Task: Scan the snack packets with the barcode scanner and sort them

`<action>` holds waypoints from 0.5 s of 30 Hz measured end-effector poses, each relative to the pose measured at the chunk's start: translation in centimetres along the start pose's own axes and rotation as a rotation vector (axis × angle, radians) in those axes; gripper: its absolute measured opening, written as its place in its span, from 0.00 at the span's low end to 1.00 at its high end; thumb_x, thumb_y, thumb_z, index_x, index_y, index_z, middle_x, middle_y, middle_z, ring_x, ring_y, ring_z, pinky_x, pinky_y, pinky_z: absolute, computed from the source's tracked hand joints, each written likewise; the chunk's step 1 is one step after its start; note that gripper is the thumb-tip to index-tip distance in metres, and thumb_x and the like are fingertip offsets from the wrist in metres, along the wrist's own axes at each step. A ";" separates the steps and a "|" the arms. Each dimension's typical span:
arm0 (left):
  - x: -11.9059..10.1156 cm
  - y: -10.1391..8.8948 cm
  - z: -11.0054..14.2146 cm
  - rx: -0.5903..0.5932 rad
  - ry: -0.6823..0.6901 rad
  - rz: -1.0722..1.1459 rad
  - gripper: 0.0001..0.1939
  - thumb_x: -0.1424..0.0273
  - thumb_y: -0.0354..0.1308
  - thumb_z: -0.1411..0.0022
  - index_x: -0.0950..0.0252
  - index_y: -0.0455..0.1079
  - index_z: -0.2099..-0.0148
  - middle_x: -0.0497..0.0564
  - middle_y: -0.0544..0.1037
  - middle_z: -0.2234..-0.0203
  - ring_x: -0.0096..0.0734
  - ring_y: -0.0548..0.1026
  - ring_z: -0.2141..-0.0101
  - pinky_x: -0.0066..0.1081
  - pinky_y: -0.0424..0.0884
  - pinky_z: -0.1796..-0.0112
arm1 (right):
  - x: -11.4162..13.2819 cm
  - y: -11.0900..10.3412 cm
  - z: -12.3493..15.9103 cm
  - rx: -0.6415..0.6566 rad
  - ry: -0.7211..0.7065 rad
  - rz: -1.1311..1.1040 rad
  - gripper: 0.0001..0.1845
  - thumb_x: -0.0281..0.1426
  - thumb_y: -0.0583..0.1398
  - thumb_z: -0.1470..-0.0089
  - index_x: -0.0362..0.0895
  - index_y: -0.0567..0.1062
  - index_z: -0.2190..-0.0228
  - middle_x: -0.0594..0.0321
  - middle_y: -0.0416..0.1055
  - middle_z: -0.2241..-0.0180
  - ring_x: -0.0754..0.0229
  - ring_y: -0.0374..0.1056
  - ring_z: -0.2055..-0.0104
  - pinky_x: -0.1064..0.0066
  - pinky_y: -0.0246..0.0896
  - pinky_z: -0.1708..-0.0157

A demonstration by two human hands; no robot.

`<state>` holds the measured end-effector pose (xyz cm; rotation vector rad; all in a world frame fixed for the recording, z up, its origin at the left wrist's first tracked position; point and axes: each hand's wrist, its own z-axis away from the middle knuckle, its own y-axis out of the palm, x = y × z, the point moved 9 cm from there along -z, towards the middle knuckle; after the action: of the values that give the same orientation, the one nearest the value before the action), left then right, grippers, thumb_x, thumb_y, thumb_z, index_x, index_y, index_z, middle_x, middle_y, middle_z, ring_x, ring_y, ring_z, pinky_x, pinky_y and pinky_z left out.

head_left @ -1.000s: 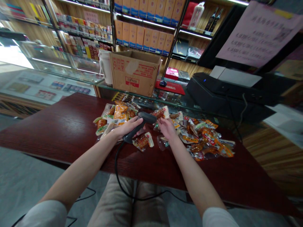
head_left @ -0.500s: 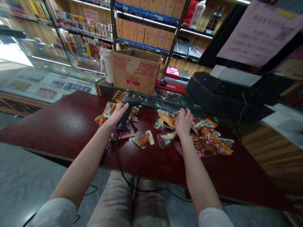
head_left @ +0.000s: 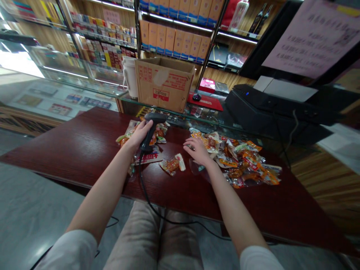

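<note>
Gripping the black scanner [head_left: 149, 137] by its handle in the left hand [head_left: 140, 133], with thumb and fingers wrapped round smooth dark plastic, aiming its blunt head toward three o'clock. Over to the right hand [head_left: 198, 150]: loosely bent, slightly parted at the fingers, directed toward ten o'clock; can't tell whether touching anything underneath. Down at seven o'clock from those fingertips, catching the lone packet [head_left: 172, 165], near but apart, clear and crinkled, with lumpy reddish-brown contents and a pale end strip. Out at three o'clock, spotting a glossy, jumbled heap of packets [head_left: 247, 161], splashed orange. At five o'clock from the left hand, seeing a flat red-lettered packet [head_left: 152, 157]. Toward six, trailing a thin, curving cable [head_left: 180, 224] off the wood-grained tabletop [head_left: 84, 142].
</note>
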<state>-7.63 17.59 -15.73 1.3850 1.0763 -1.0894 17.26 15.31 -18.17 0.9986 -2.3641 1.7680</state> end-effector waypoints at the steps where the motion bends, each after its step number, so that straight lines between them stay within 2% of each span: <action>1: 0.0 0.1 0.1 0.001 0.000 -0.004 0.20 0.57 0.57 0.35 0.67 0.65 0.50 0.55 0.80 0.65 0.23 0.71 0.81 0.24 0.65 0.82 | 0.8 0.8 -0.1 0.061 -0.024 -0.041 0.09 0.37 0.60 0.42 0.48 0.81 0.66 0.57 0.75 0.51 0.48 0.63 0.41 0.46 0.43 0.36; 4: 0.0 0.3 0.2 0.007 -0.008 -0.007 0.19 0.57 0.57 0.35 0.67 0.65 0.51 0.55 0.79 0.65 0.23 0.71 0.81 0.24 0.66 0.81 | 2.0 2.5 0.0 0.175 -0.041 -0.130 0.09 0.38 0.65 0.47 0.48 0.79 0.75 0.59 0.77 0.54 0.45 0.60 0.38 0.42 0.36 0.35; 6: 0.0 0.3 0.2 0.011 -0.014 -0.001 0.20 0.57 0.58 0.35 0.67 0.65 0.50 0.54 0.79 0.65 0.23 0.71 0.81 0.24 0.66 0.81 | 1.7 2.6 -0.1 0.147 -0.020 -0.202 0.10 0.37 0.64 0.48 0.47 0.77 0.77 0.59 0.77 0.57 0.45 0.62 0.40 0.42 0.38 0.36; 8: 0.1 0.3 0.1 0.017 -0.019 0.003 0.20 0.56 0.57 0.35 0.67 0.65 0.50 0.54 0.79 0.65 0.23 0.71 0.80 0.24 0.66 0.81 | 0.3 1.9 -0.4 0.037 0.044 -0.319 0.11 0.37 0.61 0.46 0.46 0.74 0.76 0.59 0.77 0.61 0.50 0.69 0.49 0.48 0.51 0.41; 10: 0.3 0.4 0.0 0.027 -0.022 0.002 0.19 0.57 0.56 0.35 0.67 0.65 0.51 0.54 0.79 0.66 0.23 0.71 0.81 0.24 0.66 0.82 | -1.9 0.8 -0.5 -0.132 0.150 -0.461 0.12 0.39 0.59 0.44 0.46 0.71 0.74 0.62 0.75 0.68 0.55 0.71 0.60 0.57 0.63 0.51; 13: 0.9 0.9 -0.1 0.063 -0.050 0.009 0.18 0.57 0.56 0.35 0.66 0.65 0.51 0.53 0.78 0.69 0.24 0.70 0.82 0.25 0.66 0.82 | -5.5 -0.2 -0.2 -0.371 0.329 -0.696 0.13 0.42 0.59 0.44 0.47 0.67 0.74 0.67 0.70 0.75 0.60 0.68 0.70 0.64 0.68 0.62; 15: 1.4 1.5 0.0 0.117 -0.069 0.021 0.19 0.56 0.58 0.36 0.65 0.65 0.52 0.51 0.77 0.71 0.24 0.70 0.82 0.24 0.66 0.83 | -7.2 0.2 0.0 -0.433 0.415 -0.926 0.14 0.43 0.60 0.45 0.48 0.64 0.72 0.69 0.70 0.75 0.61 0.68 0.72 0.65 0.70 0.66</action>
<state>-5.87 17.51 -16.79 1.4368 0.9589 -1.1923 22.84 18.73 -21.12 1.2029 -1.5135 0.9408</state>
